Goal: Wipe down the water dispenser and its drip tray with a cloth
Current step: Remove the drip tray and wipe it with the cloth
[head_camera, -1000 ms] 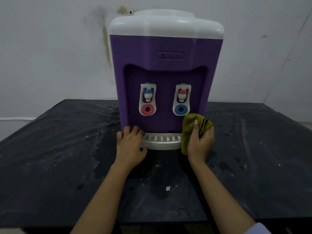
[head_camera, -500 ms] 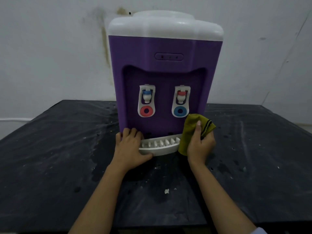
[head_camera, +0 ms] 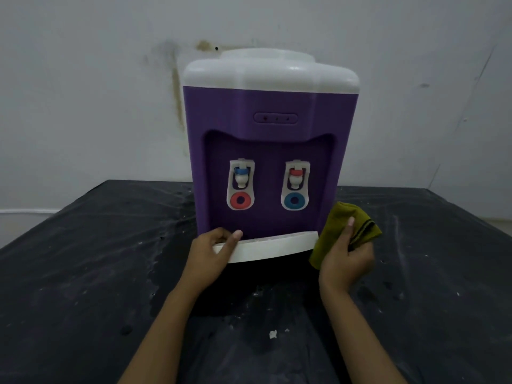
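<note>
- Plain whitish wall (head_camera: pixel 83 92) behind, dimly lit, scuffed.
- Brownish vertical stain (head_camera: pixel 177 101) down wall, darker blotch at top.
- Slanting corner seam (head_camera: pixel 461 117) at right.
- Black table (head_camera: pixel 83 273), top scratched, speckled with pale marks, darker wet-looking patches.
- Small white fleck (head_camera: pixel 273 333) on table, front centre.
- Thin white line (head_camera: pixel 25 211) low on wall, far left.
</note>
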